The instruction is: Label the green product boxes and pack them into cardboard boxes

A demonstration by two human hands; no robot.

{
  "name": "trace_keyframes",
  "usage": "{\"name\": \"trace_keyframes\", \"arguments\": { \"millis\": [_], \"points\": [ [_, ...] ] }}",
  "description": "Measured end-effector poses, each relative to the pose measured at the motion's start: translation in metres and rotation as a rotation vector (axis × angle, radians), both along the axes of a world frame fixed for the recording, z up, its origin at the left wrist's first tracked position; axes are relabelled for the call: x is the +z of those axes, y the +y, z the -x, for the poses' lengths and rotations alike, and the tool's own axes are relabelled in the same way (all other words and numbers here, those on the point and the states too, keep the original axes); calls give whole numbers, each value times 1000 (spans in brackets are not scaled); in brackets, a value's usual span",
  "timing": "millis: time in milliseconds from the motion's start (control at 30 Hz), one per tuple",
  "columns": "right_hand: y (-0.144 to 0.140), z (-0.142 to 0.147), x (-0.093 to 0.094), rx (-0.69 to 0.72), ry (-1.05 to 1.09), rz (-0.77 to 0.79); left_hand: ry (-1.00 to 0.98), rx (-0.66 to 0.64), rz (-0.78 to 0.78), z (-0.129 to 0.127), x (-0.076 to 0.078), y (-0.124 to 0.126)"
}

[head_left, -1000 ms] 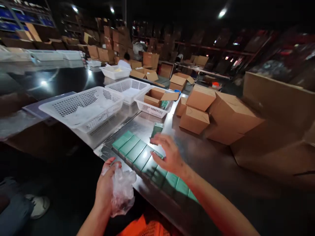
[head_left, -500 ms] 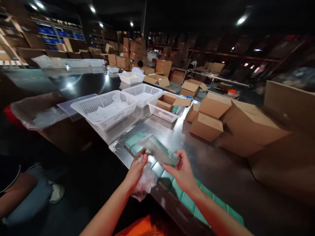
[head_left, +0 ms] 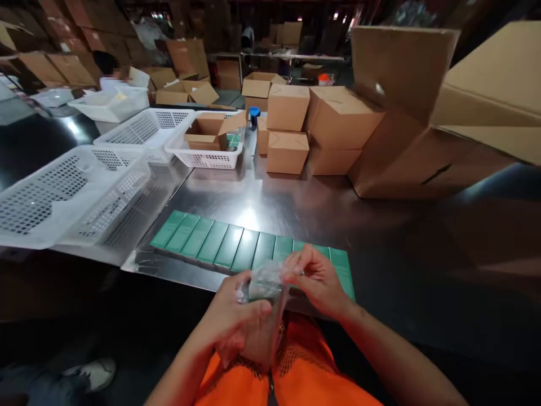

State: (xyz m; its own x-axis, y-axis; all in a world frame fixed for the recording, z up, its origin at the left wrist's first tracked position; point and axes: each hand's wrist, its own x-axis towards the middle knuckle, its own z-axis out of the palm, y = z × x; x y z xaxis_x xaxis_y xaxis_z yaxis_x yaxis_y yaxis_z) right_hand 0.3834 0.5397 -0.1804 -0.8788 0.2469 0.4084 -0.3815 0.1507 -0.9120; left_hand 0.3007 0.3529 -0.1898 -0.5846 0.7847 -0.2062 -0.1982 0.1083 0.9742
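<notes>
Both of my hands are close to my body at the near edge of a steel table point(head_left: 296, 208). Between them is a green box point(head_left: 262, 286) wrapped in clear plastic film. My left hand point(head_left: 236, 321) grips its near side together with a crumpled wad of film point(head_left: 264, 338) that hangs below. My right hand point(head_left: 319, 279) pinches the film at the box's right end. Just beyond my hands, a row of several flat green boxes point(head_left: 228, 245) lies side by side along the table edge.
White perforated baskets point(head_left: 63, 192) stand at the left; one basket point(head_left: 207, 152) holds an open carton. Closed cardboard boxes point(head_left: 296, 132) are stacked at the back, large cartons point(head_left: 422, 113) at the right. Another person point(head_left: 107, 65) works far left. A shoe point(head_left: 87, 375) shows on the floor.
My right hand picked a green box from the table and brought it to my left hand; both hands drew back toward my body. The view turned left and tilted down.
</notes>
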Motion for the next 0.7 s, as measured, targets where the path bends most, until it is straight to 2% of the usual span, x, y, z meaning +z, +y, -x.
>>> {"name": "trace_keyframes", "arguments": {
  "millis": [100,167,267,333,400,500,600,700],
  "points": [
    [7,2,-15,-178,123,-210,154,-24,47,1,3,6],
    [14,4,-17,-274,193,-232,389,-2,43,6,5,13],
    [25,4,-14,-186,191,-204,696,91,-24,20,4,29],
    [30,3,-13,-118,101,-275,710,129,-42,31,0,42],
    [33,3,-17,-121,-11,-299,637,108,1,41,-6,54],
    [36,4,-27,-141,-162,-169,566,6,84,49,-12,65],
    [37,4,-35,-126,-271,-93,590,-67,142,51,-13,67],
    [36,2,-35,-128,-299,-176,615,-126,200,51,-11,63]
  ]
}}
